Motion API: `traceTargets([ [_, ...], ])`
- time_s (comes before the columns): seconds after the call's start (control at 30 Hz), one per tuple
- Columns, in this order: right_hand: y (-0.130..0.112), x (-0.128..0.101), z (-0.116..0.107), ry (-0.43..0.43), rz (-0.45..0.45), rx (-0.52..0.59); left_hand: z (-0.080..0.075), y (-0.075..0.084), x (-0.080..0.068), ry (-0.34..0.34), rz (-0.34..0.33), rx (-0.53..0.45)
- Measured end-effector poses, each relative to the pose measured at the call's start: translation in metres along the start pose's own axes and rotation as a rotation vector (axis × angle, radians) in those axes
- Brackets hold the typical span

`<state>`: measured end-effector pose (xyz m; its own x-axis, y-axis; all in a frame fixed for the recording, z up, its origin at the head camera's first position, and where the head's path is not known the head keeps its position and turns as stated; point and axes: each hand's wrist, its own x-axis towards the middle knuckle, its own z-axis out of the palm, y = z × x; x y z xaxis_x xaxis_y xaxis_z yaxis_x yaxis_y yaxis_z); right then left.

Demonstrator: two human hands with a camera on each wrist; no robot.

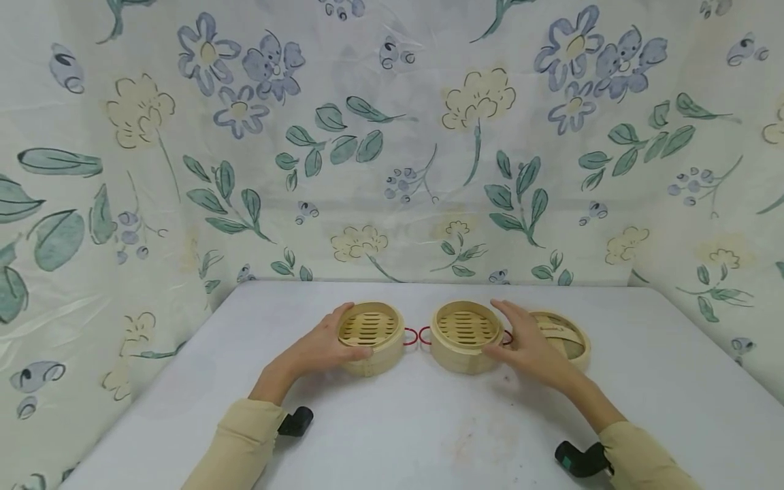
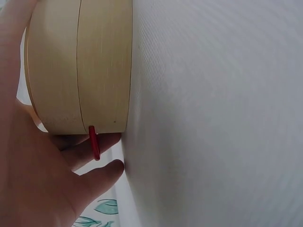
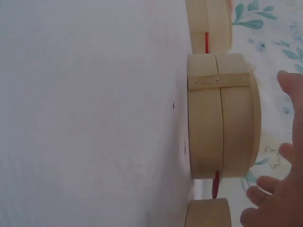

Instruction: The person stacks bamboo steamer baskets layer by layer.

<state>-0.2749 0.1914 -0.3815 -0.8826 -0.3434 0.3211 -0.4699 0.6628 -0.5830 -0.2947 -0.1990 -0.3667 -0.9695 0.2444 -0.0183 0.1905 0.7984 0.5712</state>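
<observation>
Two open bamboo steamer baskets stand side by side on a white table [image 1: 392,435]. My left hand [image 1: 333,337] grips the left basket [image 1: 382,361], thumb on the near wall and fingers over the far rim; the left wrist view shows the same hand [image 2: 38,179] wrapped round the basket [image 2: 80,66]. My right hand [image 1: 520,337] is spread beside the right basket [image 1: 456,361]. In the right wrist view its fingers [image 3: 279,203] stay a little off that basket [image 3: 222,127]. Small red loop handles [image 1: 410,335] face each other between the baskets.
A bamboo lid [image 1: 566,337] lies flat just right of the right basket, partly behind my right hand. Floral cloth [image 1: 392,170] hangs behind and on both sides of the table. Black camera mounts [image 1: 297,420] sit on both wrists.
</observation>
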Motion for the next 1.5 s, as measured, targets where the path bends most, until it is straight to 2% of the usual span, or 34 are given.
traceTargets([
  [0.27,-0.001,0.001,0.009,-0.096,0.096,0.028,0.0,0.0,0.002,0.007,0.008,-0.017],
  [0.53,-0.005,-0.001,0.017,-0.094,0.081,-0.151,0.001,-0.001,0.001,0.0,0.001,-0.028],
  [1.13,-0.001,-0.002,0.023,0.006,0.038,-0.068,0.004,-0.002,0.002,0.014,0.027,-0.067],
  [1.5,-0.003,-0.002,0.022,0.013,0.064,0.019,0.003,-0.002,0.0,0.015,0.045,-0.084],
])
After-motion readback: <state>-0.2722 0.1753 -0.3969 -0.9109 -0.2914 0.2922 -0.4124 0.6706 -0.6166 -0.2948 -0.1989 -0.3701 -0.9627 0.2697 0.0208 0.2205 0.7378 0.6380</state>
